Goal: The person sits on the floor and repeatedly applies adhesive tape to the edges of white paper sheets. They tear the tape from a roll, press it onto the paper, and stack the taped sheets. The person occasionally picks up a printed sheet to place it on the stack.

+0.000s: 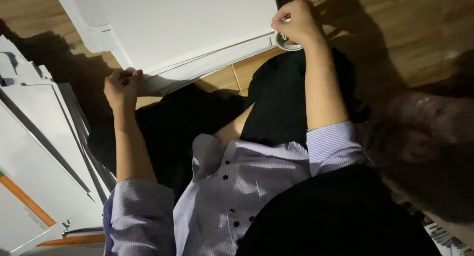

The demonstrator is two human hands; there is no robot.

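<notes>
A large white folded cardboard sheet (187,23) lies on the wooden floor (405,33) in front of me. My left hand (121,85) pinches its near left corner with closed fingers. My right hand (296,21) is closed at the sheet's near right edge and holds a roll of clear tape (286,41), which shows just below the fist. I sit with dark trousers and a striped shirt with rolled sleeves below both arms.
A stack of flat white cardboard pieces (39,152), one with an orange stripe, lies at the left. Dark shadow covers the floor at the right. A printed paper (447,236) shows at the bottom right corner.
</notes>
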